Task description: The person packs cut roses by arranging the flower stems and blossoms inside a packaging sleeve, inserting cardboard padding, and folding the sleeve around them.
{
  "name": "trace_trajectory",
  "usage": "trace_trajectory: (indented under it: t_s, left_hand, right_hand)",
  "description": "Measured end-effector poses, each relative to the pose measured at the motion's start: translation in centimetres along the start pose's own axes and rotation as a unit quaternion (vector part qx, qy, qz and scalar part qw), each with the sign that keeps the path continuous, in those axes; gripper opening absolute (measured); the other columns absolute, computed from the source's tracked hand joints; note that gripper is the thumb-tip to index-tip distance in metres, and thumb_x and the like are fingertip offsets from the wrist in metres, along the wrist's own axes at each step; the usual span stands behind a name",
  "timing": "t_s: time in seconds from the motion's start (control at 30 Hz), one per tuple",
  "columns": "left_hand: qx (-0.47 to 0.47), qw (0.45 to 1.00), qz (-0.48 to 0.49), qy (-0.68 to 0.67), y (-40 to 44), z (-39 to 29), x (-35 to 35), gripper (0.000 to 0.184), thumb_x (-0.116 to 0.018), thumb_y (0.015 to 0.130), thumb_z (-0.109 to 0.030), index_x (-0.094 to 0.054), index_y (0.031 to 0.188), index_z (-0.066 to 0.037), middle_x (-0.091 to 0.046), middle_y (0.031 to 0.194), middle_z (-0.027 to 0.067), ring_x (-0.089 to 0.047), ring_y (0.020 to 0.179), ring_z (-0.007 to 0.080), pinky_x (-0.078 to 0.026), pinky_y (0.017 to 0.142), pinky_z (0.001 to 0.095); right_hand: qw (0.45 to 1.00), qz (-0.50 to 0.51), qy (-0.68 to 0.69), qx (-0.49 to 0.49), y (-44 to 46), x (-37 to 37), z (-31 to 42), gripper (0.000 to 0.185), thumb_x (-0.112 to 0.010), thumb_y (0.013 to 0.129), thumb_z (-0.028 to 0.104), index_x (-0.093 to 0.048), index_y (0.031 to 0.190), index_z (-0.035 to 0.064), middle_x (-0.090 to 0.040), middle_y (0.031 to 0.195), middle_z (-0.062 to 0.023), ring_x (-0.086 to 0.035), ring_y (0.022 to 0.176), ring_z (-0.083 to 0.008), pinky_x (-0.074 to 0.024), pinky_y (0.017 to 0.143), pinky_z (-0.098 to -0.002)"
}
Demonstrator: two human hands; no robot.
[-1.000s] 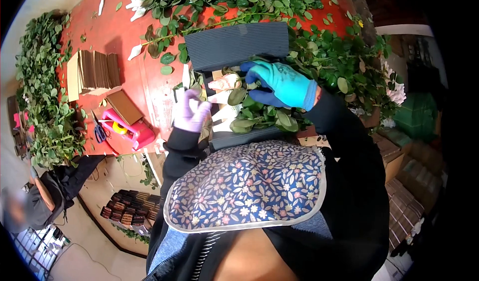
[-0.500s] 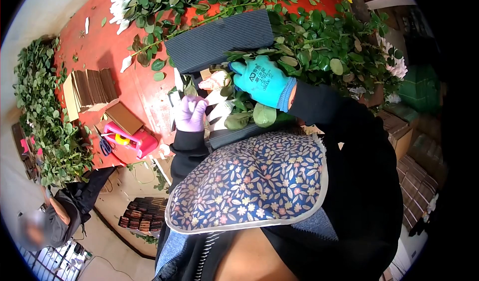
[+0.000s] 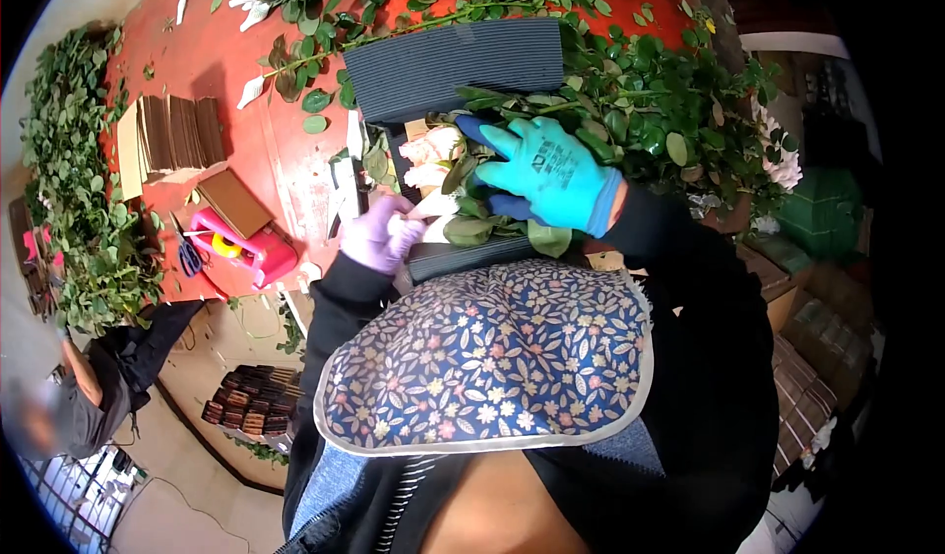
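Note:
My left hand point(image 3: 382, 236), in a lilac glove, is closed at a white-wrapped flower bud at the left end of the bundle; its tip shows between the fingers. My right hand point(image 3: 551, 172), in a turquoise and blue glove, lies with spread fingers over the stems and leaves just right of the pale pink roses point(image 3: 431, 149). These roses rest in a dark ribbed cardboard wrap point(image 3: 455, 67), whose back flap stands behind them. Green leaves point(image 3: 469, 229) stick out below my right hand.
The red table point(image 3: 285, 151) holds a stack of brown cardboard pieces point(image 3: 182, 139), a pink tape dispenser point(image 3: 258, 256) and scissors point(image 3: 189, 257). Leafy stems point(image 3: 650, 111) lie at the back and right. Another person point(image 3: 94, 387) is at the lower left.
My left hand has lowered and closed at a white-wrapped bud. My right hand's fingers have spread over the leaves. Another pink rose now shows below the first one.

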State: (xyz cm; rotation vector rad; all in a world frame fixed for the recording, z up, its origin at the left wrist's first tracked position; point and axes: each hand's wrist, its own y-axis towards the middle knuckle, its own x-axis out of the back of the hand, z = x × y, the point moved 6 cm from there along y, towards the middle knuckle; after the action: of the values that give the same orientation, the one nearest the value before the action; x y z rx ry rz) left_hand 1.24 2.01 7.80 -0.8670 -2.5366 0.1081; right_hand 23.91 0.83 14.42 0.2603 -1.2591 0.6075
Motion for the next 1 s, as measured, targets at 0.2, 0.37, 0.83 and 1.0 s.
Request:
trace_trajectory:
  t_s: [0.2,0.37,0.83,1.0]
  left_hand:
    - [0.022,0.999,0.019,0.029,0.4,-0.5,-0.5,0.02,-0.064,0.096,-0.022,-0.067,0.098,-0.003,-0.066,0.071,0.0082,-0.063,0.064,0.0154,-0.051,0.062,0.0281]
    - [-0.013,0.988,-0.149,0.033,-1.2,2.4,3.1,0.015,-0.056,0.096,-0.01,-0.07,0.097,-0.003,-0.07,0.072,0.0071,-0.062,0.061,0.012,-0.049,0.057,0.0263]
    - [0.532,0.723,0.124,0.423,-33.3,28.9,5.8,0.054,-0.072,0.08,-0.048,-0.063,0.124,-0.018,-0.06,0.127,0.0177,-0.057,0.119,0.0345,-0.049,0.096,0.0432]
    - [0.148,0.957,-0.015,0.249,-11.1,12.2,5.4,0.022,-0.065,0.088,-0.026,-0.068,0.102,-0.009,-0.065,0.088,0.0163,-0.064,0.087,0.0359,-0.052,0.075,0.0434]
  right_hand:
    - [0.979,0.087,-0.181,-0.044,0.5,-3.0,0.7,0.014,-0.06,0.083,0.021,-0.072,0.09,0.0205,-0.044,0.147,-0.0095,-0.055,0.107,-0.0286,-0.0467,0.079,-0.042]
    - [0.995,0.016,-0.088,-0.055,0.5,-3.4,-0.1,0.013,-0.065,0.077,0.016,-0.069,0.09,0.0149,-0.047,0.144,-0.0112,-0.054,0.114,-0.0334,-0.044,0.087,-0.0484]
    - [0.998,-0.05,0.016,0.024,0.2,7.5,2.9,0.023,-0.065,0.087,0.024,-0.065,0.107,0.0116,-0.063,0.115,-0.0125,-0.065,0.079,-0.0285,-0.0517,0.07,-0.0412]
    - [0.997,0.051,0.01,0.054,1.4,2.0,4.9,0.018,-0.058,0.09,0.023,-0.064,0.1,0.01,-0.066,0.074,-0.0069,-0.066,0.068,-0.0274,-0.05,0.057,-0.0427]
